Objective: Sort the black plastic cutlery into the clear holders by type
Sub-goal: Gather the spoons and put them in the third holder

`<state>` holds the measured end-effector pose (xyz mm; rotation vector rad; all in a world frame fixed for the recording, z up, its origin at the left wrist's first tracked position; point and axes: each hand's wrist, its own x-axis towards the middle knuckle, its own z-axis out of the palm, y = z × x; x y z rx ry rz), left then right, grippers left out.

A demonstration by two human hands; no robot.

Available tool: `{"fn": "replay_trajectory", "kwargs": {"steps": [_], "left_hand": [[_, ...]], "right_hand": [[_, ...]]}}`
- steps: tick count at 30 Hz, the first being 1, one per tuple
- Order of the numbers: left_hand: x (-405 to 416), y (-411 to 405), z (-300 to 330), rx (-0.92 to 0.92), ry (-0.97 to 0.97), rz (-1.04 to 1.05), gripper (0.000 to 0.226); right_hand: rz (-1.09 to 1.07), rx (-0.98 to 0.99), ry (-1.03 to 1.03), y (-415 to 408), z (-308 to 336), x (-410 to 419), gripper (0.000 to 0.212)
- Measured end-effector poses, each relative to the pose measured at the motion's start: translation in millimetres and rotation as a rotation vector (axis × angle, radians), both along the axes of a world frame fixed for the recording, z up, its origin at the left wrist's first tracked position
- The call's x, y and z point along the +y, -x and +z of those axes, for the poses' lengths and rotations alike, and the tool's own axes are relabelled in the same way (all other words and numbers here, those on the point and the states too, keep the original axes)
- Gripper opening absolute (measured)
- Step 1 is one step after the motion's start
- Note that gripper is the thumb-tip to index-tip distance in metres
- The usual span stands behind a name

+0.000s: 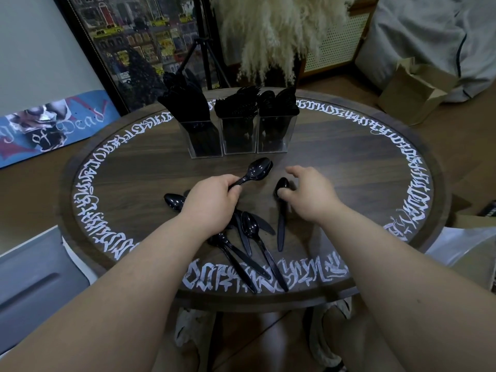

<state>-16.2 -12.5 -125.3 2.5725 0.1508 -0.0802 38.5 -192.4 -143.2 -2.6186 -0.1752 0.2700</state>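
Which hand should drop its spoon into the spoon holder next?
Left. The left hand already holds a spoon lifted toward the holders; the right hand only touches one lying flat.

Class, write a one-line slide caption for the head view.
Left hand grips a black spoon; right hand touches another spoon before three clear holders.
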Motion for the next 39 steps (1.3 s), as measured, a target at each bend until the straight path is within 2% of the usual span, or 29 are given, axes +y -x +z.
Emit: {"fn": "replay_trajectory", "kwargs": {"steps": [3,5,9,13,16,18,23,28,31,34,39], "left_hand": [[0.9,0.1,0.3,-0.005,0.014,0.015,0.027],[1.7,0.6,0.2,-0.005,0.022,0.015,0.026],[3.9,3.0,-0.3,-0.006,0.029,0.016,0.023],[6.6,3.2,-1.5,-0.011,0.110,0.025,0.018],[4.7,2.4,-1.6,-0.051,0.132,-0.001,0.019],[1.1,2.7,-0.4,-0.071,0.118,-0.025,0.021],[-3.6,2.3,-0.5,-0.069,0.158,-0.046,0.024],[-4.9,0.9,-3.2,-0.026,0.193,-0.040,0.026],[-6.3,0.2,-1.1,-0.048,0.153,-0.058,0.031],[-8.5,-0.5,0.8,-0.060,0.050,-0.090,0.037],[-10.7,-0.9,1.8,-0.091,0.016,-0.075,0.034]], "right_hand": [[0.011,0.003,0.035,0.6,-13.6,7.0,0.069],[-0.008,-0.014,0.037,-0.5,-19.2,10.0,0.064],[-0.046,-0.056,-0.003,-3.0,-23.5,11.1,0.032],[-0.225,-0.180,-0.201,-9.6,-9.0,9.6,0.003],[-0.393,-0.143,-0.618,-10.1,8.5,12.5,0.014],[-0.414,-0.087,-0.767,-6.8,15.5,14.7,0.017],[-0.346,-0.017,-0.868,-0.7,18.4,22.2,0.014],[-0.351,0.049,-1.012,1.0,24.4,20.7,0.021],[-0.247,0.004,-0.926,2.6,21.3,18.8,0.009],[-0.223,-0.054,-0.832,1.5,16.6,16.5,0.015],[-0.193,-0.136,-0.702,-2.0,10.4,14.2,0.022]]}}
